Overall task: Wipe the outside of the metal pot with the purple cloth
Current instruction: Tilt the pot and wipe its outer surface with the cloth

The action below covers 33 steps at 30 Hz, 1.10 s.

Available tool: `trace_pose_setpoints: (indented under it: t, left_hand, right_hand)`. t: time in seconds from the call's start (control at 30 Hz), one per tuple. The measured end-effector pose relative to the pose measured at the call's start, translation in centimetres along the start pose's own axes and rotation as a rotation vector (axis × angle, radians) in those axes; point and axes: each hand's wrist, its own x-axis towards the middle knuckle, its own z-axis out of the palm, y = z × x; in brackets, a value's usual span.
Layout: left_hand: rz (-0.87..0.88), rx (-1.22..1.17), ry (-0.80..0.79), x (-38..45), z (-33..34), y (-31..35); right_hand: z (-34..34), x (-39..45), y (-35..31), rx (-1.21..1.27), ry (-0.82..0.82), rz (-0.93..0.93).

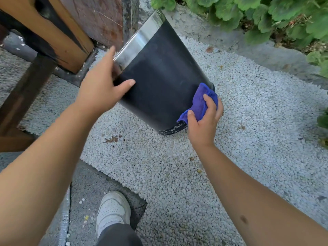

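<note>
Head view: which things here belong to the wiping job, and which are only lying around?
Belong to the job:
- metal pot, tilted on the gravel
- purple cloth, pressed to the pot's lower side
- right hand, gripping the cloth
- left hand, steadying the pot near its shiny band

Just around:
- white gravel
- wooden beams
- green plants
- white shoe
- dry leaf

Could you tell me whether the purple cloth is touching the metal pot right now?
Touching. In the head view the right hand presses the purple cloth flat against the dark side of the metal pot near its lower end, with no gap visible between them.
</note>
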Motion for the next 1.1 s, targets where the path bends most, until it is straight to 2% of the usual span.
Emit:
trace_pose_setpoints:
  t: [0.1,0.3,0.47,0.6,0.7,0.87,1.1]
  left_hand:
    - [-0.112,-0.033,0.061,-2.1,1.0,-1.2]
    - [-0.095,0.004,0.052,-0.9,1.0,1.6]
    - [0.098,0.184,0.144,-0.5,-0.1,5.2]
    - [0.272,0.293,-0.065,0.3,-1.3,3.9]
    - [0.371,0.342,0.003,-0.7,-1.7,1.8]
    - [0.278,0.373,-0.003,-0.6,-0.8,1.2]
    - [0.25,0.415,-0.031,-0.4,-0.6,1.7]
  right_hand:
    - [0.3,0.8,-0.2,-0.009,0.013,-0.005]
    - [-0.6,3.7,-0.7,-0.025,0.02,0.148]
    - [-1.0,4.7,0.3,0.013,-0.012,0.218]
    - [-0.6,4.8,0.3,0.057,-0.109,0.303]
    - [-0.1,5.6,-0.1,0.085,-0.128,0.295]
    - [0.0,5.8,-0.1,0.043,-0.127,0.236]
    - [0.3,4.2,0.3,0.028,-0.092,0.225]
